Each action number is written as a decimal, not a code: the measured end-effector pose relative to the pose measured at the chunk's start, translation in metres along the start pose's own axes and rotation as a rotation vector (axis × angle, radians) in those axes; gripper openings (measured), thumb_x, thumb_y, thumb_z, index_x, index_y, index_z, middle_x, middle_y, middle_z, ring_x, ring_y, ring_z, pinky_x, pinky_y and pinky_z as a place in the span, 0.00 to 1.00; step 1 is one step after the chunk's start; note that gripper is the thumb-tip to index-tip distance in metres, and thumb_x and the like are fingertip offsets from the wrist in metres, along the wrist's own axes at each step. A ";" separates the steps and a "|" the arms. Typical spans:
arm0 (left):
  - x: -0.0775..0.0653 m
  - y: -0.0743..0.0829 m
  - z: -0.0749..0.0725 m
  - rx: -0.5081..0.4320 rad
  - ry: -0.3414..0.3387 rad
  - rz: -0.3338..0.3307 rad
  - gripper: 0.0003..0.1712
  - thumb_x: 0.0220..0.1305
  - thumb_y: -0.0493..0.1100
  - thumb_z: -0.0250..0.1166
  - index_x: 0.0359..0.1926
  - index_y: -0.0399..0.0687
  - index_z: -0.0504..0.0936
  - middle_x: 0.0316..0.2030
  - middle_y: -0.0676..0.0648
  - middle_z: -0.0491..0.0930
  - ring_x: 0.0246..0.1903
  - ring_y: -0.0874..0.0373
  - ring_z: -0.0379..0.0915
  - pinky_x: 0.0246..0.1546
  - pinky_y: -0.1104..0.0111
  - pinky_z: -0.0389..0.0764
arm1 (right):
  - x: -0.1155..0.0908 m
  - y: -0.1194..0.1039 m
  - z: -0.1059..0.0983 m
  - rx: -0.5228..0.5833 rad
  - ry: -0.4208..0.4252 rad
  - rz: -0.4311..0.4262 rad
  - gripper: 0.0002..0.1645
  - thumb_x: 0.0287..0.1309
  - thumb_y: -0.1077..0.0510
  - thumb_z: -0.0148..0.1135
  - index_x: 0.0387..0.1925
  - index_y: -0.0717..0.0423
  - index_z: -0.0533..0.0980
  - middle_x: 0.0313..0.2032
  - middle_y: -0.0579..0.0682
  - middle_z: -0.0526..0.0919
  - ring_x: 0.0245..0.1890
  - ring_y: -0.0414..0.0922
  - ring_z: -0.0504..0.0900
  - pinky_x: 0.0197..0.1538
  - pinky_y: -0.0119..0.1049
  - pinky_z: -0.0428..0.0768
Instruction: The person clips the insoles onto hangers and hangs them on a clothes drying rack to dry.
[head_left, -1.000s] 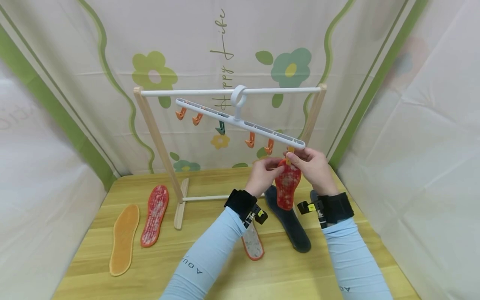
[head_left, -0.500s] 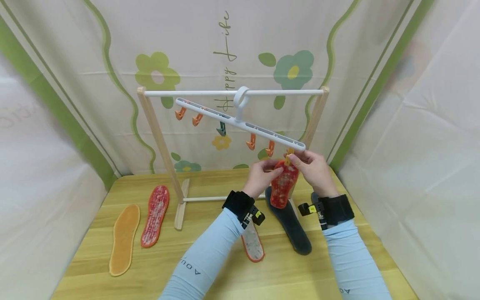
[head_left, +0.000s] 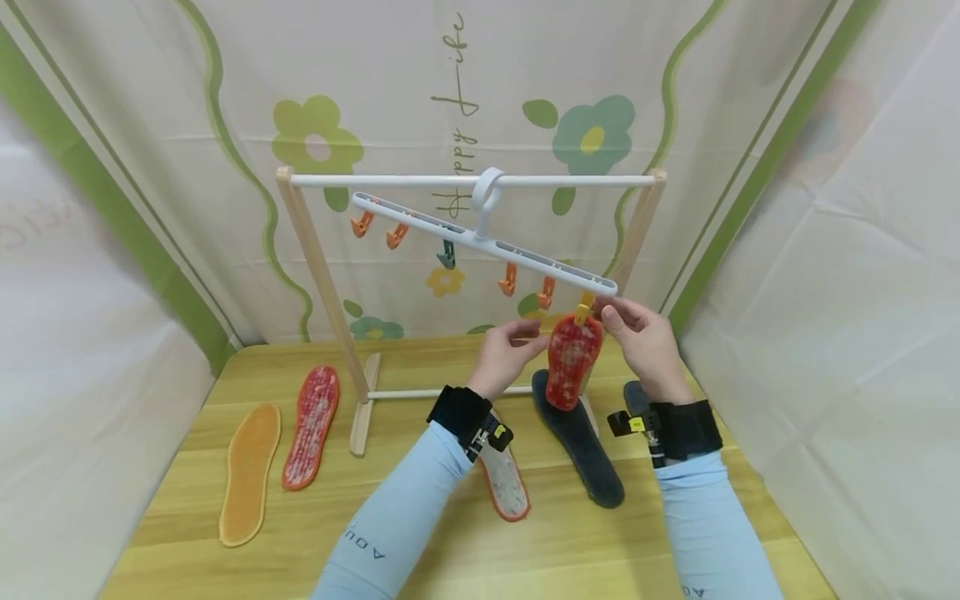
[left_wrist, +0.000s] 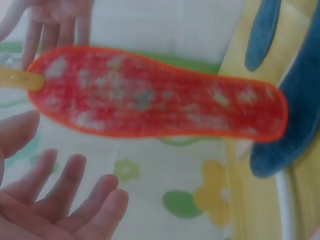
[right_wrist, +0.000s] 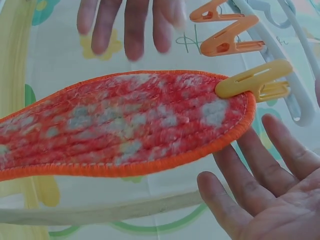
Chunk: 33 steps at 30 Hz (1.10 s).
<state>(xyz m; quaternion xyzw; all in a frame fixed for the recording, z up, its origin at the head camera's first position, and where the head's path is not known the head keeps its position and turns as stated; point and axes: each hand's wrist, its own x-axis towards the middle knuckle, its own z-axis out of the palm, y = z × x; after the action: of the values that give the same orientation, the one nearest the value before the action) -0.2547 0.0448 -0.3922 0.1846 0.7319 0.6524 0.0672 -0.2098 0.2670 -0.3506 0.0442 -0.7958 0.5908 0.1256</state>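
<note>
A red insole [head_left: 573, 362] with pale mottling and an orange edge hangs from the yellow clip [head_left: 583, 310] at the right end of a white clip hanger [head_left: 483, 242]. In the right wrist view the clip [right_wrist: 255, 82] bites the insole's wide end. My left hand [head_left: 507, 357] is at the insole's left with fingers spread, holding nothing. On the other side my right hand [head_left: 643, 346] has its fingers loosely extended close to the clip and the insole's edge. The hanger tilts down to the right, its hook over the white rod [head_left: 405, 180].
A wooden-ended rack [head_left: 318, 283] stands on the table. Orange clips [head_left: 362, 223] and a dark green clip [head_left: 447, 252] hang unused. On the table lie an orange insole [head_left: 250, 475], a red insole [head_left: 311, 427], a grey insole [head_left: 506, 483] and dark insoles [head_left: 588, 454].
My left hand has let go of the red insole and moved left. My right hand has released the yellow clip and moved slightly right. The insole now hangs from the clip.
</note>
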 end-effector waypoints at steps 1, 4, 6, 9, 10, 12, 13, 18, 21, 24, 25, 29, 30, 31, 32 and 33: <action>-0.003 -0.001 -0.004 0.004 0.005 0.004 0.23 0.68 0.44 0.66 0.61 0.44 0.78 0.53 0.45 0.80 0.51 0.52 0.78 0.51 0.62 0.79 | -0.002 0.001 0.000 0.001 0.007 -0.008 0.30 0.70 0.46 0.57 0.66 0.59 0.72 0.58 0.59 0.79 0.59 0.52 0.76 0.63 0.40 0.73; -0.011 -0.006 -0.016 0.006 0.023 0.010 0.23 0.68 0.45 0.66 0.61 0.42 0.78 0.54 0.43 0.80 0.52 0.50 0.78 0.52 0.61 0.79 | -0.007 0.005 -0.001 -0.021 0.030 -0.024 0.28 0.71 0.47 0.56 0.66 0.59 0.72 0.59 0.59 0.78 0.59 0.51 0.77 0.60 0.35 0.75; -0.017 -0.009 -0.024 0.002 0.039 0.009 0.23 0.67 0.45 0.67 0.61 0.42 0.78 0.54 0.43 0.79 0.52 0.50 0.77 0.52 0.62 0.79 | -0.012 0.009 -0.001 -0.030 0.047 -0.019 0.28 0.72 0.48 0.55 0.66 0.59 0.71 0.60 0.59 0.78 0.59 0.51 0.77 0.59 0.32 0.75; -0.027 -0.016 -0.034 -0.004 0.058 0.007 0.23 0.67 0.45 0.67 0.60 0.42 0.78 0.54 0.43 0.80 0.53 0.50 0.77 0.52 0.62 0.79 | -0.021 0.017 -0.002 -0.027 0.081 -0.004 0.30 0.72 0.47 0.54 0.65 0.62 0.71 0.60 0.60 0.78 0.59 0.52 0.78 0.57 0.28 0.76; -0.030 -0.018 -0.037 -0.003 0.064 0.005 0.23 0.67 0.45 0.67 0.60 0.42 0.78 0.54 0.44 0.80 0.53 0.51 0.77 0.52 0.63 0.79 | -0.024 0.020 -0.002 -0.031 0.092 0.004 0.30 0.72 0.46 0.53 0.65 0.61 0.71 0.59 0.60 0.78 0.58 0.52 0.78 0.56 0.27 0.76; -0.039 -0.021 -0.043 -0.001 0.079 -0.006 0.23 0.67 0.45 0.67 0.60 0.43 0.78 0.54 0.45 0.80 0.53 0.52 0.77 0.52 0.63 0.79 | -0.030 0.027 -0.002 -0.032 0.118 0.025 0.30 0.72 0.45 0.53 0.64 0.62 0.72 0.59 0.60 0.78 0.57 0.51 0.79 0.54 0.27 0.77; -0.044 -0.024 -0.046 0.001 0.087 -0.011 0.22 0.67 0.45 0.67 0.60 0.44 0.79 0.54 0.45 0.80 0.53 0.52 0.77 0.52 0.63 0.79 | -0.033 0.031 -0.002 -0.034 0.132 0.039 0.31 0.72 0.44 0.53 0.63 0.62 0.73 0.58 0.61 0.79 0.56 0.50 0.79 0.54 0.27 0.77; -0.069 -0.038 -0.061 0.010 0.137 -0.044 0.22 0.66 0.46 0.69 0.59 0.45 0.80 0.53 0.46 0.81 0.52 0.52 0.77 0.53 0.61 0.79 | -0.049 0.059 0.002 -0.071 0.163 0.137 0.34 0.71 0.39 0.52 0.62 0.62 0.74 0.56 0.59 0.81 0.52 0.43 0.82 0.52 0.31 0.80; -0.086 -0.050 -0.067 0.036 0.157 -0.052 0.23 0.65 0.47 0.69 0.58 0.45 0.80 0.52 0.47 0.81 0.51 0.53 0.78 0.53 0.60 0.79 | -0.060 0.078 0.006 -0.151 0.146 0.193 0.35 0.70 0.38 0.53 0.62 0.61 0.74 0.54 0.57 0.82 0.50 0.43 0.82 0.51 0.31 0.80; -0.104 -0.059 -0.071 0.056 0.161 -0.063 0.22 0.65 0.49 0.69 0.57 0.46 0.80 0.50 0.48 0.82 0.50 0.54 0.78 0.52 0.61 0.79 | -0.069 0.095 0.010 -0.233 0.122 0.246 0.34 0.69 0.37 0.53 0.62 0.58 0.75 0.52 0.56 0.83 0.50 0.48 0.81 0.51 0.36 0.80; -0.109 -0.061 -0.072 0.058 0.161 -0.063 0.22 0.65 0.49 0.69 0.57 0.46 0.80 0.50 0.48 0.82 0.50 0.54 0.78 0.52 0.61 0.79 | -0.071 0.100 0.011 -0.259 0.109 0.257 0.33 0.70 0.37 0.53 0.62 0.57 0.75 0.52 0.57 0.83 0.50 0.49 0.81 0.52 0.39 0.79; -0.129 -0.067 -0.076 0.052 0.164 -0.065 0.21 0.65 0.46 0.69 0.57 0.45 0.80 0.51 0.44 0.82 0.50 0.53 0.78 0.50 0.63 0.81 | -0.076 0.114 0.015 -0.305 0.056 0.296 0.31 0.71 0.40 0.53 0.63 0.57 0.74 0.55 0.60 0.80 0.54 0.56 0.77 0.55 0.52 0.75; -0.134 -0.068 -0.076 0.051 0.168 -0.066 0.21 0.65 0.45 0.69 0.57 0.44 0.80 0.51 0.43 0.81 0.50 0.52 0.78 0.50 0.64 0.81 | -0.076 0.117 0.016 -0.311 0.040 0.303 0.30 0.72 0.42 0.54 0.63 0.58 0.74 0.57 0.61 0.79 0.56 0.57 0.76 0.56 0.53 0.75; -0.138 -0.069 -0.077 0.047 0.172 -0.067 0.22 0.65 0.44 0.69 0.57 0.43 0.80 0.51 0.43 0.81 0.50 0.51 0.78 0.49 0.64 0.81 | -0.076 0.119 0.018 -0.326 0.022 0.304 0.29 0.73 0.44 0.54 0.64 0.59 0.73 0.58 0.62 0.78 0.57 0.58 0.76 0.56 0.54 0.75; -0.142 -0.071 -0.077 0.048 0.177 -0.072 0.22 0.64 0.44 0.69 0.57 0.43 0.80 0.52 0.42 0.81 0.50 0.51 0.78 0.49 0.65 0.81 | -0.076 0.122 0.020 -0.343 0.008 0.306 0.28 0.73 0.45 0.54 0.63 0.59 0.73 0.58 0.62 0.77 0.57 0.59 0.76 0.56 0.54 0.76; -0.146 -0.072 -0.077 0.048 0.183 -0.075 0.22 0.64 0.43 0.69 0.57 0.42 0.80 0.52 0.42 0.81 0.50 0.51 0.78 0.49 0.64 0.81 | -0.075 0.123 0.021 -0.359 -0.009 0.304 0.28 0.73 0.47 0.54 0.63 0.61 0.73 0.58 0.63 0.77 0.57 0.59 0.76 0.55 0.54 0.77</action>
<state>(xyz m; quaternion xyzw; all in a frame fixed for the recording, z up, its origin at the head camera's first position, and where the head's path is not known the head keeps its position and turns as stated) -0.1588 -0.0851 -0.4728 0.0984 0.7568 0.6459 0.0201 -0.1675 0.2777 -0.4899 -0.0964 -0.8861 0.4518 0.0375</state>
